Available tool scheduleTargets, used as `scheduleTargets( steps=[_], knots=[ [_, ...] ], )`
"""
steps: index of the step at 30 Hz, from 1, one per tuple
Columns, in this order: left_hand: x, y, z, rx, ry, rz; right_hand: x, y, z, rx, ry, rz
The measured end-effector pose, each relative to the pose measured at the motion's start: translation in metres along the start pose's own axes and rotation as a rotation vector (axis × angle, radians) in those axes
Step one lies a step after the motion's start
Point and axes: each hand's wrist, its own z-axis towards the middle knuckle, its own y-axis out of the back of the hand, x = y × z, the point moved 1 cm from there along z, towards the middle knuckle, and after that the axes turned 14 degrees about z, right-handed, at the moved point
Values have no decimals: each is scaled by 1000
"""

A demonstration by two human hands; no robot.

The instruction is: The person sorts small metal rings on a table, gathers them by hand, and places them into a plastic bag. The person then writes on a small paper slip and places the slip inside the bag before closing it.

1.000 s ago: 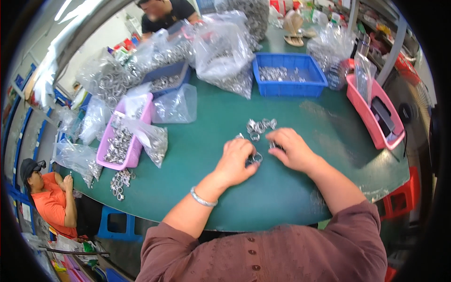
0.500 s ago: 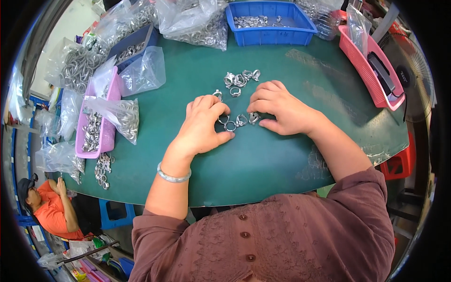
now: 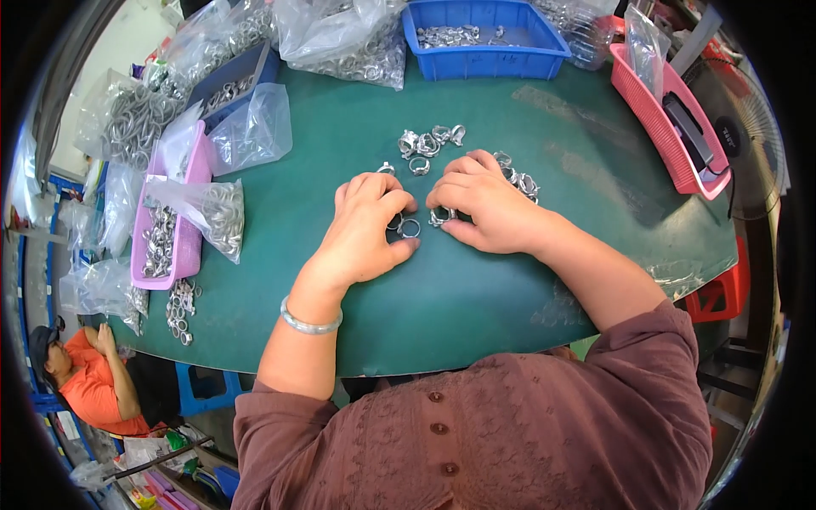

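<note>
Small silvery rings lie on the green tabletop in front of me. My left hand (image 3: 365,228) rests with curved fingers and its thumb apart; a ring (image 3: 410,228) lies in the gap, and another is partly hidden under the fingertips. Across from it, my right hand (image 3: 486,208) has its thumb and fingers closed about a silvery ring (image 3: 441,216), partly covered. Just beyond the right hand sits a group of rings (image 3: 520,180). Farther off, between the hands, is a small cluster of rings (image 3: 422,144), with a single ring (image 3: 419,166) nearer.
A blue tray (image 3: 484,65) of metal parts stands at the back. On the left are a pink basket (image 3: 191,234), a bag of rings (image 3: 225,221) and loose rings (image 3: 181,310). A red-pink basket (image 3: 650,110) stands right. A person in orange (image 3: 102,387) sits at far left.
My right hand has moved left, toward my left hand, onto a ring. A group of rings now shows on its right side. My left hand stays nearly in place.
</note>
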Motion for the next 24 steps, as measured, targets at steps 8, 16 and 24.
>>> scheduleTargets(
  steps=[8, 16, 24],
  knots=[
    [-2, -17, 0, -305, -62, -202, 6, 6, 2, -236, -43, 430],
    [-7, -22, 2, -181, 155, -804, 8, 5, 3, -316, -3, 425],
    [-3, -25, 1, -228, 180, -905, 5, 4, 1, -268, -7, 536]
  ],
)
